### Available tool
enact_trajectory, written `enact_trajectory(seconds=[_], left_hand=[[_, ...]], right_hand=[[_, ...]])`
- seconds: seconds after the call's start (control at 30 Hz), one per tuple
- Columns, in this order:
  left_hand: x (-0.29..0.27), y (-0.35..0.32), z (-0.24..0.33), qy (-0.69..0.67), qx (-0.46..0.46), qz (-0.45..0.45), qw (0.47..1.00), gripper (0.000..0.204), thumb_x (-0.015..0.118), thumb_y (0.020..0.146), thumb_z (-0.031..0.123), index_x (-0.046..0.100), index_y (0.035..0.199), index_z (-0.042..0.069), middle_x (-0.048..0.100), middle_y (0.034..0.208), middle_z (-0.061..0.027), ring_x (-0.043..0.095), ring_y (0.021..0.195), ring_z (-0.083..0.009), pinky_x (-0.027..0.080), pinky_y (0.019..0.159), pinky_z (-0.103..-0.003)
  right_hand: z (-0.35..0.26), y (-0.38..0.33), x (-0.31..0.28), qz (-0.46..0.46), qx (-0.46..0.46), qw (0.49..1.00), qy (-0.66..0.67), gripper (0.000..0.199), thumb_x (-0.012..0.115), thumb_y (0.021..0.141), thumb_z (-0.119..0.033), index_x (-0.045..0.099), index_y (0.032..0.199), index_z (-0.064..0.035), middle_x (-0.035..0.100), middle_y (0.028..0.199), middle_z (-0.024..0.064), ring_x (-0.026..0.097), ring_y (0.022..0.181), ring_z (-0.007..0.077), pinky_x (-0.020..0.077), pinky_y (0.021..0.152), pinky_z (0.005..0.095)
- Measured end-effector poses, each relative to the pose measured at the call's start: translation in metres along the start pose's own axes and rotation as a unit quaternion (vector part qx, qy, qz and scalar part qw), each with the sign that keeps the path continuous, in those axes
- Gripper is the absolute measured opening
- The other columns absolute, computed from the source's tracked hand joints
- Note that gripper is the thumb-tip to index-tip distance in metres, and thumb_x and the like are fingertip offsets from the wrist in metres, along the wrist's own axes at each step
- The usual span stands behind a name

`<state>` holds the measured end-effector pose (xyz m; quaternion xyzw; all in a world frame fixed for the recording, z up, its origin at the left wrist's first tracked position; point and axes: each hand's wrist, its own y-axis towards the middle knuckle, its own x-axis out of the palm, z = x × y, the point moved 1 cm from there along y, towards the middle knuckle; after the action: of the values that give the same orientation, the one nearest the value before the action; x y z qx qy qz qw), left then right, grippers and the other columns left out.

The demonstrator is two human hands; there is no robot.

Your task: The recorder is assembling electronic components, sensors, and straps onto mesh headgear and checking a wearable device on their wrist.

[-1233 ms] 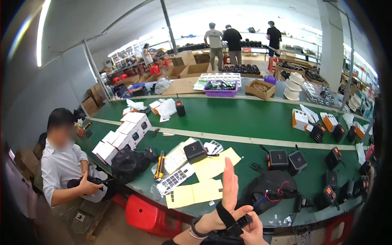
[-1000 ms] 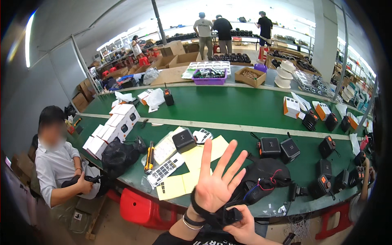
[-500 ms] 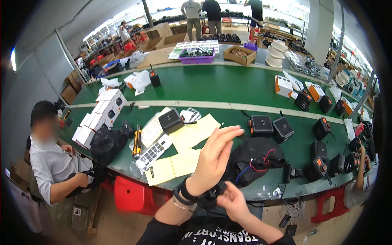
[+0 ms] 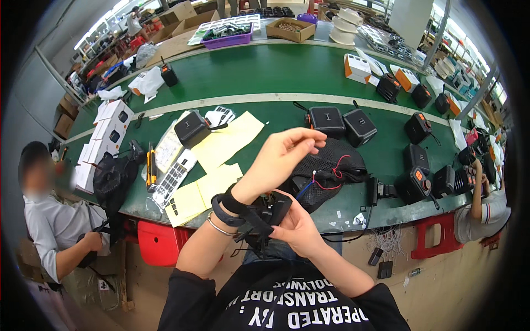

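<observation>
My left hand (image 4: 279, 163) is raised over the near edge of the table, its fingers stretched forward and holding nothing. Around the left wrist run a black strap (image 4: 256, 220), a dark watch band and a silver-coloured bangle (image 4: 221, 225). A small black device (image 4: 279, 207) sits at the strap, partly covered by my fingers. With thumb and fingers closed, my right hand (image 4: 301, 229) grips the strap's edge beside this device. A black mesh bag (image 4: 331, 171) with red and blue cords lies just beyond my hands.
Black box-shaped devices (image 4: 327, 121) stand behind the mesh bag, and several more are at the right. Yellow paper sheets (image 4: 207, 187) and a yellow cutter (image 4: 150, 170) lie at left. A co-worker (image 4: 61, 220) sits at left beside white boxes (image 4: 107, 138). Red stools (image 4: 160, 243) stand at the table edge.
The view has tilted down and shifted right. My left fingers have bent slightly; my right hand has turned, and the black device at the left wrist shows more clearly.
</observation>
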<state>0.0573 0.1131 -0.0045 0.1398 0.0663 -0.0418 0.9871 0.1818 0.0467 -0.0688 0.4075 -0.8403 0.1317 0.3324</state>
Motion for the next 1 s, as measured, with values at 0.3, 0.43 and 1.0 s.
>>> enact_trajectory(seconds=[0.3,0.43,1.0], left_hand=[[-0.008,0.007,0.004,-0.206,-0.053,0.041,0.976,0.027,0.048,0.094,0.016,0.057,0.114,-0.001,0.062,0.103,-0.0104,0.059,0.091,-0.0147,0.047,0.086,-0.03],[-0.008,0.004,0.014,-0.255,-0.017,0.053,0.965,0.027,0.048,0.094,0.014,0.056,0.114,-0.001,0.062,0.102,-0.0104,0.059,0.091,-0.0142,0.047,0.086,-0.029],[0.01,0.007,-0.003,0.478,0.137,0.125,0.858,0.012,0.057,0.082,0.006,0.063,0.092,0.003,0.061,0.09,-0.0083,0.056,0.086,-0.027,0.047,0.075,-0.034]], right_hand=[[-0.02,0.001,0.01,-0.003,-0.041,0.998,-0.042,0.072,0.066,0.075,0.01,0.028,0.135,-0.0023,0.046,0.119,0.0081,0.049,0.112,0.0164,0.0431,0.095,0.0321],[-0.026,0.0,0.006,-0.004,-0.017,0.999,-0.028,0.069,0.065,0.076,0.01,0.029,0.134,-0.0023,0.046,0.119,0.0077,0.049,0.112,0.016,0.0444,0.094,0.0313],[-0.026,-0.017,0.009,0.139,-0.372,0.778,-0.487,0.048,0.068,0.065,-0.005,0.052,0.11,-0.0018,0.048,0.118,0.0146,0.045,0.11,0.0312,0.0302,0.1,0.043]])
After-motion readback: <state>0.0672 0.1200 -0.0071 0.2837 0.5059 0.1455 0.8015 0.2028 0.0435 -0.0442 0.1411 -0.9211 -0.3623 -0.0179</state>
